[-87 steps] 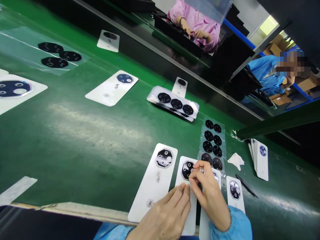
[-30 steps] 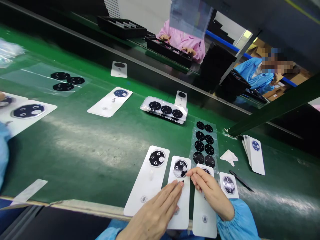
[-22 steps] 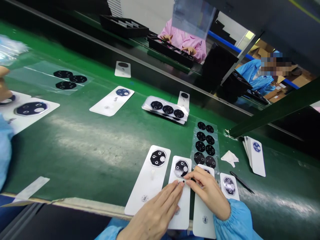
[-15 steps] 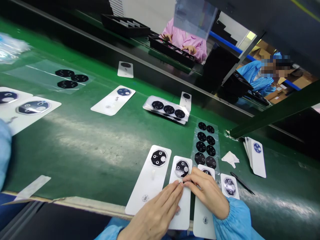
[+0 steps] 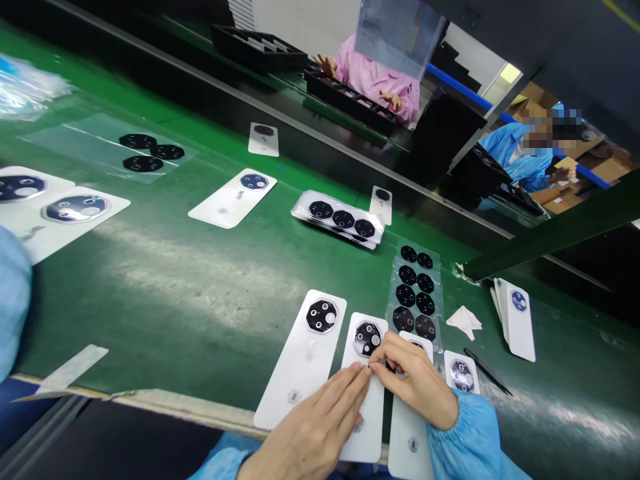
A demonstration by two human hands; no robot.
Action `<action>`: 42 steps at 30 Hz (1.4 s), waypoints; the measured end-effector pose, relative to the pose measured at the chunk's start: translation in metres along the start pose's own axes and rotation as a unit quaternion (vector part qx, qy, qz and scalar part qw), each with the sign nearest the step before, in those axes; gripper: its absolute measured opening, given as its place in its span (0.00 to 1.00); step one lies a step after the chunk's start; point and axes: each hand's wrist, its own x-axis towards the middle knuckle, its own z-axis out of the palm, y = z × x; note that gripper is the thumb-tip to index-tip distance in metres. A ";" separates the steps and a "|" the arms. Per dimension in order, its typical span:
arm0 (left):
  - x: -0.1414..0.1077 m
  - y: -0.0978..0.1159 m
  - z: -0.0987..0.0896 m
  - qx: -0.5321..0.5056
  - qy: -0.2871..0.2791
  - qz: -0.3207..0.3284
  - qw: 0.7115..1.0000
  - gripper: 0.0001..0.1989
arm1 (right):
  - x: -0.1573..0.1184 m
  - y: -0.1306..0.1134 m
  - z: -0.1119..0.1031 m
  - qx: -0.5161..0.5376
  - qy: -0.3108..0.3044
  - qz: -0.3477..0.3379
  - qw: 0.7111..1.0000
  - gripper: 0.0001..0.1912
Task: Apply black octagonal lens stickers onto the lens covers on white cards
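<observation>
1. Right hand (image 5: pixel 417 383): fingertips had shifted from the dark disc's (image 5: pixel 367 339) edge down to the left hand's (image 5: pixel 315 423) tips.
2. White panel (image 5: pixel 374 413): flat on the green bench (image 5: pixel 180 327), between two similar panels.
3. Left hand: extended flat, steadying the panel; right thumb and forefinger pinched together, contents indiscernible.
4. Good practice, as judged: light pressure suited, with fingertips off the glossy disc.
5. Black pointed tool (image 5: pixel 487 371): lay farther right.

A pink-clad person (image 5: pixel 373 75) is behind a tray (image 5: pixel 345 101).
</observation>
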 end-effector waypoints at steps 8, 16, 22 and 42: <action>-0.003 0.001 0.005 -0.016 0.000 -0.009 1.000 0.17 | 0.010 -0.002 0.002 -0.034 0.051 0.040 0.997 0.08; -0.002 0.001 0.004 -0.021 0.005 -0.013 1.000 0.16 | 0.007 -0.009 0.011 -0.283 0.044 -0.056 0.956 0.12; -0.002 0.003 0.006 -0.035 0.011 -0.030 0.999 0.16 | 0.008 -0.016 0.011 -0.383 0.054 -0.135 0.912 0.13; -0.002 0.005 0.010 -0.048 0.034 -0.051 0.997 0.17 | -0.016 -0.013 0.025 -0.444 0.069 -0.141 0.882 0.20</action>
